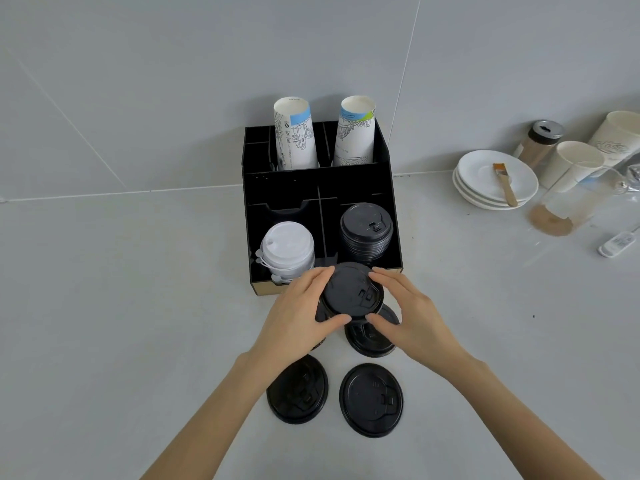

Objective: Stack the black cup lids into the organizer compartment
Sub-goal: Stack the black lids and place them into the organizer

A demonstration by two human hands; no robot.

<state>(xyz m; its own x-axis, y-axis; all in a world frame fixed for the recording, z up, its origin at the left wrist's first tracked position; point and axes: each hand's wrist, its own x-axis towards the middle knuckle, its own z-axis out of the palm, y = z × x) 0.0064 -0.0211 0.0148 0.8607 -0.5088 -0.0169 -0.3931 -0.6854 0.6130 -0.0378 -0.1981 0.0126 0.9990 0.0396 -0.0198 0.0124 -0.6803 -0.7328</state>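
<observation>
A thin, round black plastic cup lid (pixel 351 292), possibly several nested, is held above the tabletop (pixel 138 306) just before the black organizer (pixel 388 161); left hand (pixel 301 313) and right hand (pixel 412 313) fingers are closed on its rim. It is judged light, flexible and slick, best gripped by opposite edges.

The black compartmented organizer (pixel 313 183) shows a pale tan raw edge along its front base. In its rear slots stand two white paper cup stacks (pixel 296 140) printed with fine black line drawings and a light blue band; the one on the right adds a patch of green. In front of these, the organizer holds a stack of white plastic lids (pixel 287 245) on the left and a stack of matte black plastic lids (pixel 366 233) on the right. Before the organizer, loose black round lids (pixel 371 400) lie on the pale grey countertop (pixel 104 306). Right of the organizer sit white saucers (pixel 485 181) bearing a tan-handled brush (pixel 505 185) with orange bristles.
</observation>
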